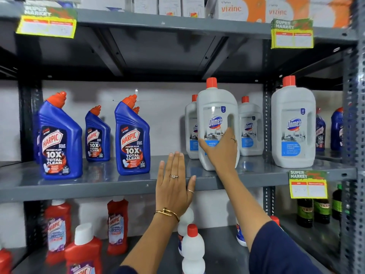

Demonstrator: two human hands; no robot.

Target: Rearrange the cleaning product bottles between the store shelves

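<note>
A large white Domex bottle with a red cap stands on the grey middle shelf. My right hand is wrapped around its lower front. My left hand is raised flat in front of the shelf edge, fingers apart, holding nothing. Two more Domex bottles stand behind it, and another large Domex bottle is to the right. Blue Harpic bottles with orange caps stand on the left half of the same shelf.
Red Harpic bottles and white bottles with red caps fill the lower shelf. Dark green bottles stand at lower right. Boxes sit on the top shelf. A steel upright bounds the right side. Price tags hang off the shelf edges.
</note>
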